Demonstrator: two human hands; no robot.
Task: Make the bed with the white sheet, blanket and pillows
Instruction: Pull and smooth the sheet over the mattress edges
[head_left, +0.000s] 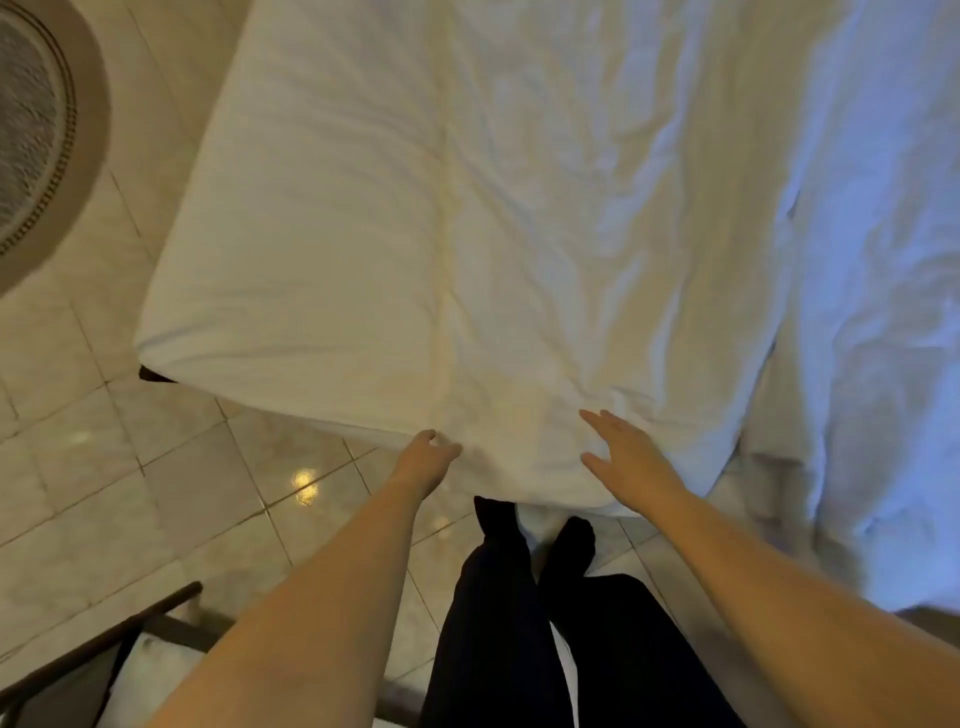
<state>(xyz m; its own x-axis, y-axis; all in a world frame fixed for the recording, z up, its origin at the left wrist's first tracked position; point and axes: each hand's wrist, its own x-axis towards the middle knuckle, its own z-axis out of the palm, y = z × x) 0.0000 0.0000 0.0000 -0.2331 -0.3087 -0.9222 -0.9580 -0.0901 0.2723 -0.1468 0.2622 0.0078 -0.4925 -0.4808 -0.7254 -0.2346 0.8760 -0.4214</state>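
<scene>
The white sheet (415, 234) covers the mattress, wrinkled toward the near edge. A rumpled white blanket (872, 312) lies along the right side and hangs over the bed's edge. My left hand (423, 460) is at the near edge of the sheet, fingers curled on the fabric at the mattress side. My right hand (626, 460) lies flat on the sheet near the same edge, fingers straight and spread. No pillows are in view.
Glossy beige floor tiles (156, 467) surround the bed. A round patterned rug (36, 130) lies at the upper left. A dark wooden furniture frame (104, 644) stands at the lower left. My dark trouser legs (519, 623) are right by the bed.
</scene>
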